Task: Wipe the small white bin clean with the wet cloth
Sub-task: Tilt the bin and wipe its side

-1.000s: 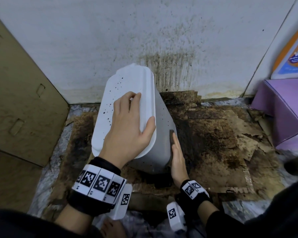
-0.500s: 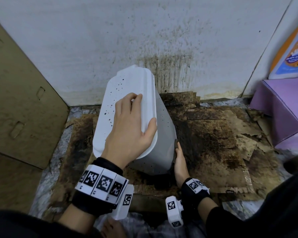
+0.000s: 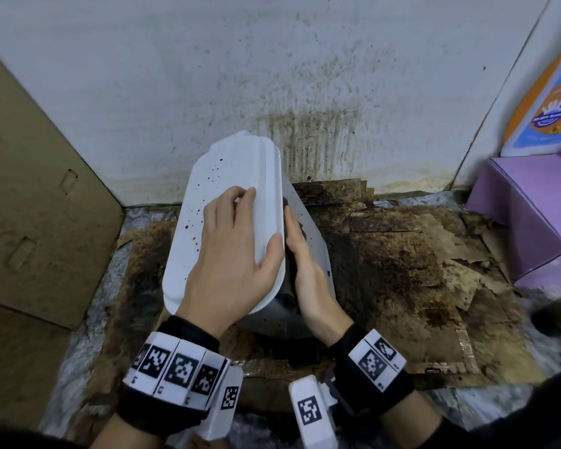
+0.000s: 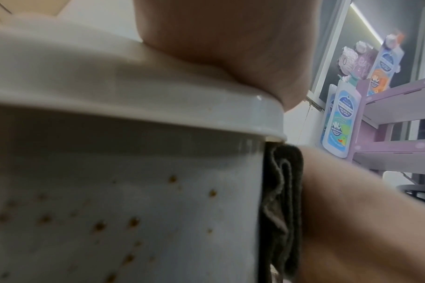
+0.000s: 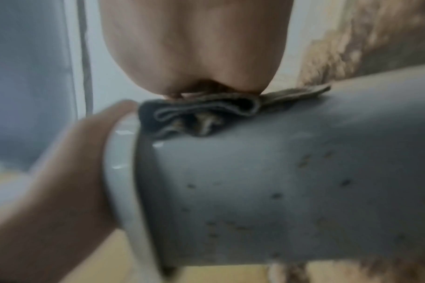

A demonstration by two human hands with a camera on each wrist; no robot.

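The small white bin (image 3: pixel 310 244) stands on the floor against the wall, speckled with brown spots (image 4: pixel 133 222) on lid and side. My left hand (image 3: pixel 234 251) lies on its lid (image 3: pixel 227 189), fingers on top and thumb along the lid's right rim (image 5: pixel 119 153). Flat and straight-fingered, my right hand (image 3: pixel 305 267) presses a folded dark cloth (image 4: pixel 282 201) against the bin's right side, just under the lid rim. The cloth (image 5: pixel 201 113) bunches between the palm and the grey-white wall of the bin (image 5: pixel 279 181). In the head view most of the cloth is hidden.
A stained white wall (image 3: pixel 305 118) rises behind the bin. Dirty, torn cardboard (image 3: pixel 402 273) covers the floor. A brown cardboard panel (image 3: pixel 30 205) leans at the left. A purple display stand (image 3: pixel 528 215) with blue bottles (image 4: pixel 339 122) is at the right.
My right hand has slid the cloth up the bin's right side, from near the floor to just below the lid. The left hand stays on the lid.
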